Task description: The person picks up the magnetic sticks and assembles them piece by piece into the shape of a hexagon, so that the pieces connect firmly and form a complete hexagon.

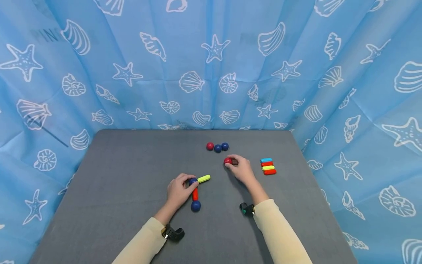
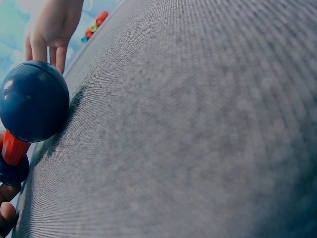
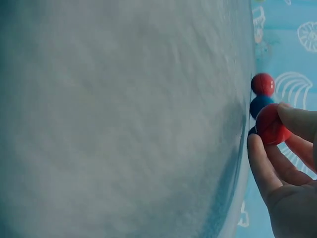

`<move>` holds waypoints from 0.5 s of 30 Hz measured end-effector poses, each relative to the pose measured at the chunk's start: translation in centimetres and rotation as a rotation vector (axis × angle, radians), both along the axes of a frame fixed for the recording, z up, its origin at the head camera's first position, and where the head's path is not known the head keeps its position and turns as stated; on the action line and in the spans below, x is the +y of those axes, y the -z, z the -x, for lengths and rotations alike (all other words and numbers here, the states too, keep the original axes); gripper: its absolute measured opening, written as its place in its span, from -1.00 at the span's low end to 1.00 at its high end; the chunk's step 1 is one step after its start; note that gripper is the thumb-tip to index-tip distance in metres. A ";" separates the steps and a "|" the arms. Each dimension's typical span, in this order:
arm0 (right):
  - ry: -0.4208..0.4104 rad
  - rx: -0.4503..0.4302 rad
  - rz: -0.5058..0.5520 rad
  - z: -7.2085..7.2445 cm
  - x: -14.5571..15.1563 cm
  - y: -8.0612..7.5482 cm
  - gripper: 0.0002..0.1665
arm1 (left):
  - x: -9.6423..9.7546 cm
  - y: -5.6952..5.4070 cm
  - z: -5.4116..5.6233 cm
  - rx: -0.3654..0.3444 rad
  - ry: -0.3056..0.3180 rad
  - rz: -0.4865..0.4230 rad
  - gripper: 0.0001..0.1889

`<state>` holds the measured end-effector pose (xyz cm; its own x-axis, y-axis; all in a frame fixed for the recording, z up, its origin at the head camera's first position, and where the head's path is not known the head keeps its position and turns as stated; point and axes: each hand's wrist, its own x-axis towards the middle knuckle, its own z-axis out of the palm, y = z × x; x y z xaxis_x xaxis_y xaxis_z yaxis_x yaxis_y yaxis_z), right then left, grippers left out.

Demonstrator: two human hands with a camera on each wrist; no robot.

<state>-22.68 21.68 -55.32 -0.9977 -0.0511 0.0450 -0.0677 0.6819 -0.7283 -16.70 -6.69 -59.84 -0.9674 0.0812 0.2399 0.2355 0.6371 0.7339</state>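
My left hand (image 1: 178, 189) pinches a dark blue ball (image 1: 193, 181) between thumb and fingers. From that ball a red rod (image 1: 195, 194) runs toward me to a second blue ball (image 1: 196, 206), and a yellow-green rod (image 1: 204, 178) points off to the right. The left wrist view has the second ball large in front, the red rod partly hidden behind it. Farther forward and right, my right hand (image 1: 242, 169) holds a red ball (image 1: 228, 160) by its fingertips. That red ball (image 3: 273, 125) shows between thumb and fingers in the right wrist view.
Another red ball (image 1: 210, 146) and two blue balls (image 1: 218, 148) sit in a row toward the back of the grey table (image 1: 132, 157). Several short rods (image 1: 268, 168), blue, red and yellow, lie stacked side by side at the right. A blue shell-print curtain (image 1: 184, 55) hangs behind.
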 end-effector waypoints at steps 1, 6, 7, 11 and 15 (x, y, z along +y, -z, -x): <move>-0.006 0.003 -0.004 -0.2 -0.1 0.0 -0.54 | 0.0 0.0 0.0 -0.002 -0.001 0.001 -0.79; -0.023 0.029 -0.013 -1.1 -0.7 0.0 -0.58 | 0.0 0.0 0.0 -0.018 -0.002 0.008 -0.79; -0.025 0.031 -0.012 -1.3 -0.8 0.0 -0.58 | -0.1 0.0 0.0 -0.019 -0.004 0.009 -0.78; -0.039 0.024 -0.010 -1.9 -1.2 0.0 -0.59 | -0.2 -0.1 0.1 -0.018 -0.006 0.010 -0.78; -0.052 -0.006 0.010 -2.5 -1.6 0.0 -0.60 | -0.2 -0.1 0.0 -0.024 -0.003 0.019 -0.77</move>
